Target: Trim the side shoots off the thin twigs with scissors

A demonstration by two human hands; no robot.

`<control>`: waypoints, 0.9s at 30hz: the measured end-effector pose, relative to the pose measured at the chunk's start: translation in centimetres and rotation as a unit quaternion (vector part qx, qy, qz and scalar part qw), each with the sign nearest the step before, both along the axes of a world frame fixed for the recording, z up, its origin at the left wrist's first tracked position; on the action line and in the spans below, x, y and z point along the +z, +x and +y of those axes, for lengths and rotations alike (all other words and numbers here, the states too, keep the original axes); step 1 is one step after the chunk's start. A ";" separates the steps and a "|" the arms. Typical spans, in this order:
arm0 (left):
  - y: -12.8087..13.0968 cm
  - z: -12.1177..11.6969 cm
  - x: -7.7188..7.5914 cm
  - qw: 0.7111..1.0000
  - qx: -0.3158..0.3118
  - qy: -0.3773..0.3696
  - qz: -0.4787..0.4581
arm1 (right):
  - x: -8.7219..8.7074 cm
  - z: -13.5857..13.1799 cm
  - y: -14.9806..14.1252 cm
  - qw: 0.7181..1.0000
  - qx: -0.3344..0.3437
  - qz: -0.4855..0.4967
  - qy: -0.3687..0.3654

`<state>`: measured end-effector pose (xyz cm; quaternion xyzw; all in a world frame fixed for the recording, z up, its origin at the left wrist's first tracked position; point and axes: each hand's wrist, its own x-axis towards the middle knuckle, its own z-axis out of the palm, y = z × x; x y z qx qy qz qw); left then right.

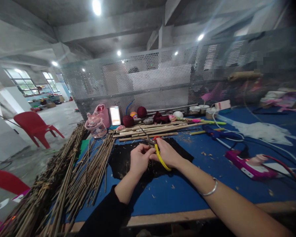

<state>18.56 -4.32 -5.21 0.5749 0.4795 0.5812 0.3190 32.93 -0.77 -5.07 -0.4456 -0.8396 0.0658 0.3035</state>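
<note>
Our right hand (167, 154) grips yellow-and-red-handled scissors (160, 157) over a black cloth (119, 163), and our left hand (140, 158) is pinched closed beside it, its fingers hiding whatever they hold. Beyond, a clear plastic tub (99, 132) bears a pink lidded pot (94, 120), near an upright lit screen (115, 115) with blurred-out writing; we cannot make out what fills the white-rimmed cups (194, 110) farther right.

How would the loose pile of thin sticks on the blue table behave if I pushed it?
Probably stiff: the sticks lie nearly straight. Each is likely light, being so slender. They might slide or roll apart, since no tie shows around them.
</note>
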 end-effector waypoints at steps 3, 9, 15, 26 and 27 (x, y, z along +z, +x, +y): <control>0.0 0.0 0.0 1.000 -0.003 0.004 0.001 | 0.1 0.0 0.0 1.000 0.001 0.005 0.005; -0.1 -0.1 0.3 1.000 0.002 0.015 0.019 | -0.5 -0.1 -0.1 0.997 0.014 0.052 -0.054; -0.1 -0.4 0.4 0.999 0.019 0.029 0.033 | -1.1 0.0 -0.3 0.995 0.003 0.070 -0.065; -0.4 -0.2 0.5 0.997 0.051 0.038 0.054 | -0.6 0.0 -0.3 0.993 0.030 0.077 -0.083; -0.4 -0.2 0.6 0.996 0.054 0.039 0.058 | -0.6 0.0 -0.3 0.994 0.022 0.071 -0.082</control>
